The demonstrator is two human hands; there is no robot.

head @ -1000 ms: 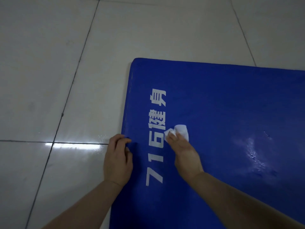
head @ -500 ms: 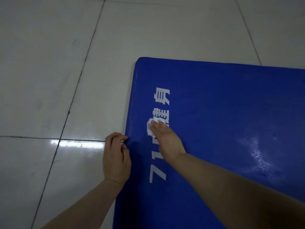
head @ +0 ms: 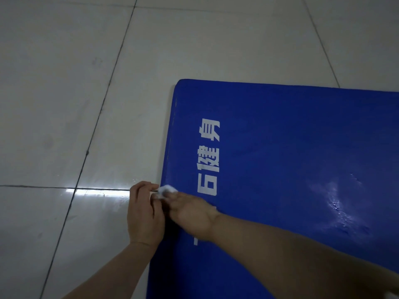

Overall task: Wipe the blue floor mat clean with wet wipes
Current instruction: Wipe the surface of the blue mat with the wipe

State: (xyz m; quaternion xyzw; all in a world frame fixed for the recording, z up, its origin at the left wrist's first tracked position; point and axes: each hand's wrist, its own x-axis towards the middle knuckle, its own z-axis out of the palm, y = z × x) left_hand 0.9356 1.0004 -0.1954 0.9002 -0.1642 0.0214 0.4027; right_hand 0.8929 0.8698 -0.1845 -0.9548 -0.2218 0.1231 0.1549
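On the left you see the tiled floor (head: 64, 104), pale and glossy, with dark joints and a bright strip of reflected light near your left hand. This strip lies in about the same place as half a second ago.

Your left hand (head: 143, 214) rests at the left edge of the mat (head: 302, 147), fingers curled, and it seems to pinch this edge; the exact grip is partly hidden, but it looks the same as in both earlier frames. The hand has hardly shifted.

The wipe (head: 165, 190) is now at the very left edge of the mat, just beside the fingertips of your left hand, maybe touching them. One second ago it was to the right of the white print, and half a second ago it was on the print. So it has travelled leftward across the letters.

Your right hand (head: 190, 212) holds the wipe under curled fingers and presses it on the mat. The forearm now crosses the lower digits of the print (head: 208, 156), so only the "6" and the two characters above it are readable.

Further right, the mat lies flat on the floor, and a wet, shiny patch (head: 336, 203) is on its surface, as before.
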